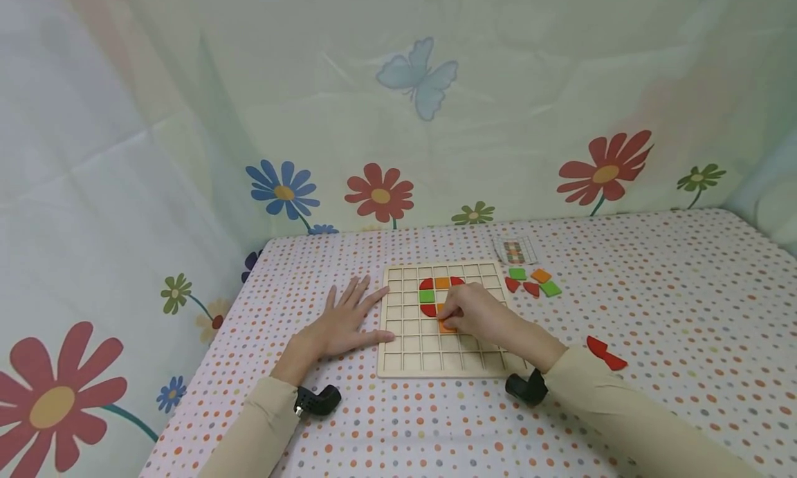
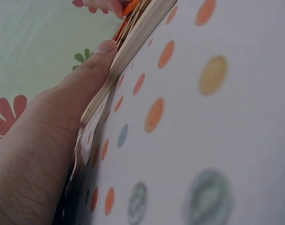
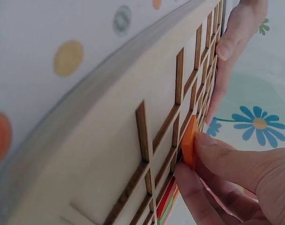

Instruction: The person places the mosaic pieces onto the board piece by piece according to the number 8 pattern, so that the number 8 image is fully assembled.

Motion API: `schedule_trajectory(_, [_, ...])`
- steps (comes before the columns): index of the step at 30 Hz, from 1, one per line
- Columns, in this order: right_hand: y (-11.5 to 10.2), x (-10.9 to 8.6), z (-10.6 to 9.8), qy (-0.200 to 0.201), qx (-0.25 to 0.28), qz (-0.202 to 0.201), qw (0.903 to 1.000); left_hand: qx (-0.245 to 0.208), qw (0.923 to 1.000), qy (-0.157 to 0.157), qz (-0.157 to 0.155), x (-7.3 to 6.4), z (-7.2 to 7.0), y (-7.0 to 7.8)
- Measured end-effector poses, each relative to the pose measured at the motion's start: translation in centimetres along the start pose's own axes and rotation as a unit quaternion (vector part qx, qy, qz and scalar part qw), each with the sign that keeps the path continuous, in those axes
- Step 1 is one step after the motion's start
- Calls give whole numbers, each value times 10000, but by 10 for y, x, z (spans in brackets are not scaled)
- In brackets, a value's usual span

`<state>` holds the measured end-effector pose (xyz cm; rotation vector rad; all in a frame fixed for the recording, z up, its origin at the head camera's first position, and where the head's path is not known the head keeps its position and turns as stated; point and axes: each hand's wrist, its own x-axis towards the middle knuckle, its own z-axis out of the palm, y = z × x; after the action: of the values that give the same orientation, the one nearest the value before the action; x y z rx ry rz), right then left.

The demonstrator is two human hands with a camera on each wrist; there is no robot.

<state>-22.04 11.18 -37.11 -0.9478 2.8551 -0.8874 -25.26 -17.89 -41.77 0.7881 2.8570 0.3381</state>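
Observation:
My right hand [image 1: 478,315] pinches an orange square tile [image 3: 190,143] between thumb and fingers, the tile tilted at the grid of a wooden board [image 1: 405,362]. Open with fingers spread, my left hand [image 1: 344,326] lies at the board's left side, its thumb and fingertips right at the edge. In the board's cells sit a green square [image 1: 426,296], an orange square [image 1: 442,283] and several red rounded pieces [image 1: 428,311]. Part of the pattern is hidden behind my right hand.
Right of the board lie loose green squares [image 1: 551,288], orange squares [image 1: 541,276] and red pieces [image 1: 531,289]. Two more red pieces [image 1: 606,353] lie nearer my right sleeve. A small pattern card [image 1: 515,251] lies behind the board on the dotted tablecloth [image 1: 703,367].

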Motion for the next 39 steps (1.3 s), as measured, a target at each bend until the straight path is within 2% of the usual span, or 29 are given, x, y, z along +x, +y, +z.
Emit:
schedule_trajectory(11, [0,-2,2,6,-163,133,9998,8,10000,-1,-43,0,0,0])
schedule_trajectory(15, [1,-10,-2,-152,-184,-38,9997,-18,10000,-4,-43,0,0,-1])
schedule_trajectory(18, [4,-25,-12,-427,3,-34,9991,-34,10000,2,-8,0,1,-1])
schedule_trajectory(21, [9,-44,-26,-630,293,282,9972,-47,10000,26,10,0,2,-1])
schedule_trajectory(23, [13,-57,-35,-666,434,647,9947,-60,9999,74,40,0,2,-1])
schedule_trajectory(28, [34,-88,-56,-564,169,1054,9927,-100,9998,162,57,2,5,-2])
schedule_trajectory(34, [71,-120,-75,-440,-332,1446,9880,-68,9999,122,-1,0,4,-3])
schedule_trajectory(39, [95,-140,-81,-447,-137,1828,9820,-8,10000,52,-30,0,0,0])
